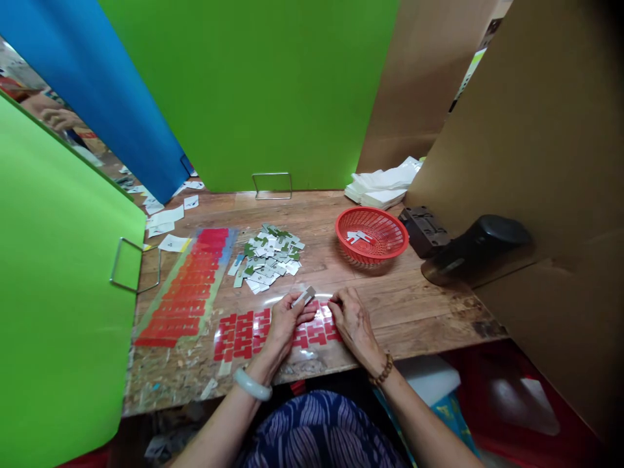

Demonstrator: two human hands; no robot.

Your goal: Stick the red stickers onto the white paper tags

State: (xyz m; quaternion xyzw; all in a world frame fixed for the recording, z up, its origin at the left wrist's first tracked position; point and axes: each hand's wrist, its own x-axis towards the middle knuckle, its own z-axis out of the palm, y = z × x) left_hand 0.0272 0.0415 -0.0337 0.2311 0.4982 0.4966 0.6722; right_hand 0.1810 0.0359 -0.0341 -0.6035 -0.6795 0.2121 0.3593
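My left hand (286, 320) pinches a small grey metal piece (305, 296) just above a clear sheet of red T-shaped stickers (241, 335) at the table's near edge. My right hand (351, 320) rests on the same sheet to the right, its fingertips pressed together at a red sticker (333, 303); whether it holds the sticker I cannot make out. A pile of small grey and green metal pieces (268, 258) lies just beyond the hands.
A red mesh basket (385, 244) with one white piece stands at the right. A stack of red sticker sheets (188, 289) lies left. Green (253, 91), blue and cardboard partitions (536, 130) surround the wooden table (414, 305). White paper stack (383, 185) at back; black device (472, 250) right.
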